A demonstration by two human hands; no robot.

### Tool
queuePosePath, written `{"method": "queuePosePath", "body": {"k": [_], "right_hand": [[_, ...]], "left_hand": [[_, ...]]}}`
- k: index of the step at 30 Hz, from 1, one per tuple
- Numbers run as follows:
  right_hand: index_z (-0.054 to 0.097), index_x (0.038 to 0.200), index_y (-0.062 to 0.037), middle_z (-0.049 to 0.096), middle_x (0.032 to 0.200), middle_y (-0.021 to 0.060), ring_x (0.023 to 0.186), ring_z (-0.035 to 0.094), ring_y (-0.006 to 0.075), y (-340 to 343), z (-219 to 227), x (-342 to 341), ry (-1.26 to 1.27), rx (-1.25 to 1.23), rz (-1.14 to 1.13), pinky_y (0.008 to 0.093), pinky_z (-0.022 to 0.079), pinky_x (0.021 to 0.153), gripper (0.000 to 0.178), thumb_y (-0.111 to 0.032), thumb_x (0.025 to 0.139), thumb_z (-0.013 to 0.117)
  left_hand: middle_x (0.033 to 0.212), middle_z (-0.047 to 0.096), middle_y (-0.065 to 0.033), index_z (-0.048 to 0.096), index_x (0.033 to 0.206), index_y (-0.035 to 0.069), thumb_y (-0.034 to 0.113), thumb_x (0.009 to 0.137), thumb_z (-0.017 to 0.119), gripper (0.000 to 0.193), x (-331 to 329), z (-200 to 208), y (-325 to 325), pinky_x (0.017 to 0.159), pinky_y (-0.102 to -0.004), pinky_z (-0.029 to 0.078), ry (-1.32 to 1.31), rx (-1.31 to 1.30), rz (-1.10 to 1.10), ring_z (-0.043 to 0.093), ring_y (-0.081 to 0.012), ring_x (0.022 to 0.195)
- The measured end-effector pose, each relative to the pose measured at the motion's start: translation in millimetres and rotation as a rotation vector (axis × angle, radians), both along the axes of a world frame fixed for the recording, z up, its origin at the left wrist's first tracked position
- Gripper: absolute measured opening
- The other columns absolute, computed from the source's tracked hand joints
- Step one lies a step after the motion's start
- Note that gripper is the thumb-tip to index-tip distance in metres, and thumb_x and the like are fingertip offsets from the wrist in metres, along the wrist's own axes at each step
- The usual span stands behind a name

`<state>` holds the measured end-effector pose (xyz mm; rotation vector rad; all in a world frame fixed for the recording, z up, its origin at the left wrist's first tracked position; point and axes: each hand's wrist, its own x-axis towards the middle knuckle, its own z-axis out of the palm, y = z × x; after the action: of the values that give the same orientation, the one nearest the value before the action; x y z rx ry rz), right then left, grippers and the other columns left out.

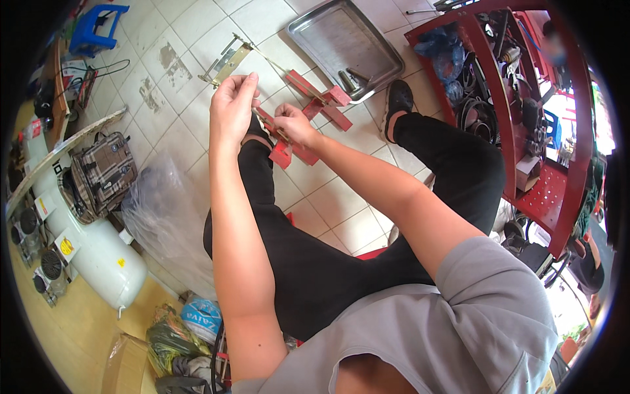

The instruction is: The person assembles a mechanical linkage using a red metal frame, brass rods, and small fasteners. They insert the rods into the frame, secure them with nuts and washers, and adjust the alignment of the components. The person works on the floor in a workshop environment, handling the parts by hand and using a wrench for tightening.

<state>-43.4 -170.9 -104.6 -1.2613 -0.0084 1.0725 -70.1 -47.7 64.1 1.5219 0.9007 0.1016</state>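
Observation:
My left hand (231, 108) is closed, fingers curled in and thumb lying along the top. Just beyond its knuckles is a brass-coloured metal bracket (231, 64) with thin rods at its ends. Whether my fingers touch the bracket is hidden. My right hand (296, 125) is closed in a pinch over a red stand (281, 154) made of bars and blocks; what sits between the fingers does not show. A second set of red bars (338, 118) lies just right of it. A thin strip (269, 60) runs from the bracket toward these bars.
Ahead on the tiled floor lies a metal tray (328, 39) holding several small dark cylinders (348, 80). A red shelf rack (485, 72) with tools stands at right. To the left are a white tank (108, 253), a plaid bag (105, 171), clear plastic (164, 210) and a blue stool (98, 29).

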Motion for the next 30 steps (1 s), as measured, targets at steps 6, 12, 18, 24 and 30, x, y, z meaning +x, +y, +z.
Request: {"method": "queuePosePath", "body": {"k": [6,12,18,24,30], "right_hand": [[0.051,0.080,-0.0031,0.055,0.070,0.0056,0.062,0.055,0.0151,-21,-3,11,0.067,-0.075,-0.299,0.0274,0.044,0.055,0.006,-0.003,0.075,0.056],[0.051,0.083,-0.0009,0.053,0.074,0.0041,0.069,0.052,0.0119,-45,16,15,-0.469,-0.387,-0.122,0.0275,0.045,0.062,0.009,-0.003,0.075,0.054],[0.053,0.085,0.0005,0.052,0.071,0.0028,0.067,0.052,0.0097,-51,132,25,-0.464,-0.005,-0.006,0.0265,0.044,0.057,0.008,-0.001,0.077,0.053],[0.054,0.093,0.0014,0.046,0.073,0.0007,0.072,0.055,0.0089,-50,201,42,-0.450,0.089,-0.157,0.0238,0.046,0.060,0.014,0.000,0.079,0.053],[0.048,0.108,0.0028,0.053,0.082,0.0127,0.081,0.063,0.0313,-65,194,46,-1.148,-0.335,0.067,0.0357,0.052,0.070,0.029,-0.010,0.083,0.054]], "left_hand": [[0.079,0.060,0.0017,0.060,0.093,0.009,0.037,0.089,0.059,0.029,0,-5,-2,0.062,-0.0227,0.040,0.045,0.039,-0.036,0.056,-0.0067,0.069],[0.081,0.061,0.0006,0.061,0.098,0.006,0.035,0.088,0.060,0.031,3,-11,-5,0.064,-0.0235,0.042,0.088,0.058,-0.103,0.056,-0.0078,0.070],[0.092,0.065,-0.0060,0.060,0.105,-0.001,0.011,0.080,0.068,0.029,-7,-13,-15,0.073,-0.0266,0.049,0.173,0.007,-0.617,0.060,-0.0115,0.082],[0.084,0.068,-0.0092,0.067,0.104,0.002,0.023,0.077,0.073,0.035,-3,8,-32,0.074,-0.0308,0.048,0.003,0.132,-0.592,0.060,-0.0132,0.076],[0.088,0.070,-0.0102,0.066,0.103,-0.003,0.012,0.082,0.063,0.026,-5,6,-38,0.073,-0.0282,0.048,0.006,0.296,-0.685,0.063,-0.0119,0.077]]}}
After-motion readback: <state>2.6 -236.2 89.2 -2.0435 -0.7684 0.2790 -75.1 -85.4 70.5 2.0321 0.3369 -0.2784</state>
